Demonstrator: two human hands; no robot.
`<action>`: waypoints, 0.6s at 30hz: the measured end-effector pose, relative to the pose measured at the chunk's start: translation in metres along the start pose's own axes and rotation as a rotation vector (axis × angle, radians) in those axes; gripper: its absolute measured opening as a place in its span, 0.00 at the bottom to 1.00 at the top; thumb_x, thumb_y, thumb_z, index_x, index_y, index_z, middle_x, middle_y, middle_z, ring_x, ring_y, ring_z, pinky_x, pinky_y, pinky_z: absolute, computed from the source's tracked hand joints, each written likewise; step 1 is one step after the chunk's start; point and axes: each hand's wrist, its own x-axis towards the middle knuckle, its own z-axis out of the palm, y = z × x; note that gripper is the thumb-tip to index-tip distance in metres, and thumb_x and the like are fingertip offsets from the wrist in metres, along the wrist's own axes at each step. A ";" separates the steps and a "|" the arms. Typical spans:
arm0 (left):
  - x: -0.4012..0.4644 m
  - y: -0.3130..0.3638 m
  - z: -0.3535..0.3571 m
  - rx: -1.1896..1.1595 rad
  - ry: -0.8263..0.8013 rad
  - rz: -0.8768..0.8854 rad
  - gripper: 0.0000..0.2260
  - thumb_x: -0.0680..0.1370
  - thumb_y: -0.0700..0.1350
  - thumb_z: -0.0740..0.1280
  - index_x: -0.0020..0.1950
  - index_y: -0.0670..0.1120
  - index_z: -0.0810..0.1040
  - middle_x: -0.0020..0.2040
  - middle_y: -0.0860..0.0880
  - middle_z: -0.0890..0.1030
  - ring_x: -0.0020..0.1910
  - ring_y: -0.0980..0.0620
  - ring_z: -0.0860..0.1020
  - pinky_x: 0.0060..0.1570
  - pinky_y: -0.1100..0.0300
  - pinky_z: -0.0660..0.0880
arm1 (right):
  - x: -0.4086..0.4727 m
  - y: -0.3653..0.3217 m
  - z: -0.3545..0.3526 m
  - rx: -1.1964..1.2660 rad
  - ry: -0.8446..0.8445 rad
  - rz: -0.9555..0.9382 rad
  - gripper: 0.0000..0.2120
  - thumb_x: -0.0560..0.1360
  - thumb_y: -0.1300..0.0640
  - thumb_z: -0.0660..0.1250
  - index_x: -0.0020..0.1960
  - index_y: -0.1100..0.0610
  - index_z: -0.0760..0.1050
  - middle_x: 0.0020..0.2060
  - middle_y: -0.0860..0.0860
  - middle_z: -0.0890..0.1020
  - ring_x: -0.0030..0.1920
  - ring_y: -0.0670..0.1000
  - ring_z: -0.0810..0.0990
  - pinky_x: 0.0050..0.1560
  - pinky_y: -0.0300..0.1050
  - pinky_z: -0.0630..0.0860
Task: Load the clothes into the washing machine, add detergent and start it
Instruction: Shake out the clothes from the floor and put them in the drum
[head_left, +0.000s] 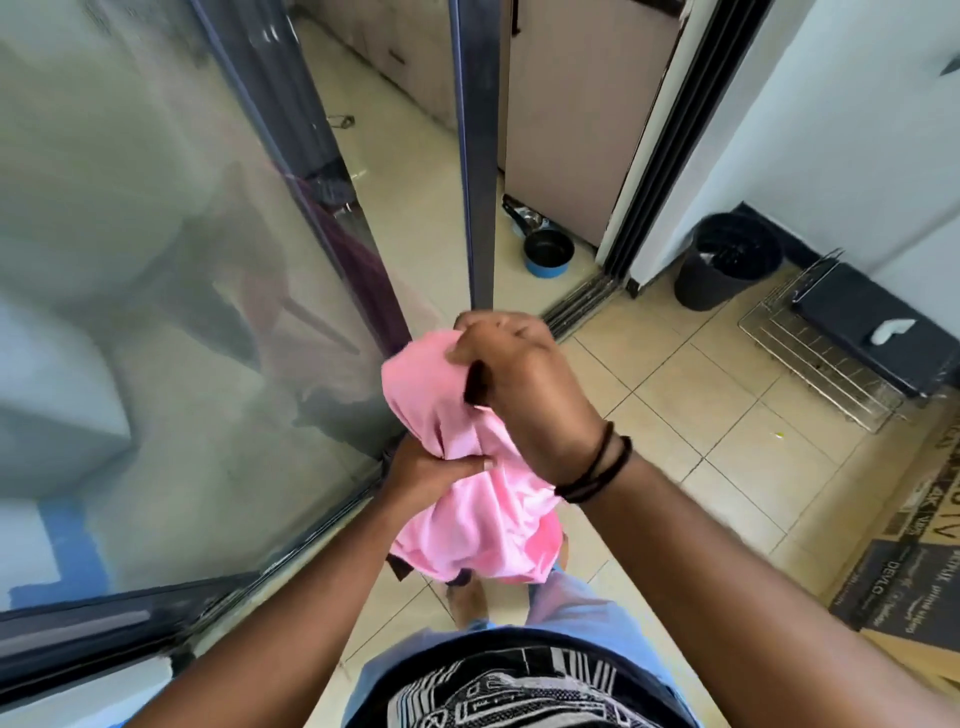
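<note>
A bunched pink cloth garment (467, 499) hangs in the air at the middle of the view, held up in front of the person's body above the cream tiled floor (727, 467). The right hand (519, 384) clutches the top of the garment, its fingers (485, 332) curled tightly into the fabric, with two dark bands around the wrist. The left hand (431, 473) grips the garment lower down on its left side, thumb pressed across a fold and the other fingers wrapped behind the cloth. A dark edge of some other fabric peeks out under the garment's lower hem.

Just left of the garment stands a large sliding glass door with a dark metal frame (478, 156). Beyond the garment, on the floor past the door track, sits a small dark bowl with a blue base (548, 254). To the right of the garment, near the white wall, stand a black plastic bin (722, 265) and a wire metal rack (821, 358). A printed cardboard box (904, 561) lies further right.
</note>
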 end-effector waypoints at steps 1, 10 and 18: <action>-0.001 0.002 -0.001 -0.002 0.036 -0.014 0.19 0.65 0.53 0.83 0.50 0.53 0.80 0.45 0.60 0.81 0.42 0.68 0.77 0.34 0.78 0.70 | -0.001 -0.008 -0.002 0.049 -0.005 -0.037 0.16 0.67 0.63 0.62 0.24 0.51 0.64 0.25 0.49 0.61 0.28 0.48 0.60 0.30 0.42 0.58; -0.006 0.021 -0.001 0.047 0.167 -0.032 0.23 0.63 0.66 0.73 0.44 0.48 0.82 0.37 0.55 0.84 0.40 0.54 0.83 0.35 0.61 0.74 | -0.001 0.052 -0.073 -0.457 0.481 -0.059 0.19 0.79 0.54 0.65 0.69 0.56 0.70 0.59 0.54 0.80 0.53 0.51 0.82 0.51 0.52 0.80; -0.015 0.075 0.011 -0.064 0.272 -0.114 0.21 0.66 0.64 0.72 0.40 0.46 0.77 0.38 0.51 0.82 0.36 0.55 0.79 0.35 0.60 0.72 | -0.061 0.166 -0.064 -1.101 0.002 -0.102 0.61 0.61 0.27 0.71 0.80 0.42 0.36 0.80 0.45 0.40 0.80 0.52 0.47 0.75 0.52 0.57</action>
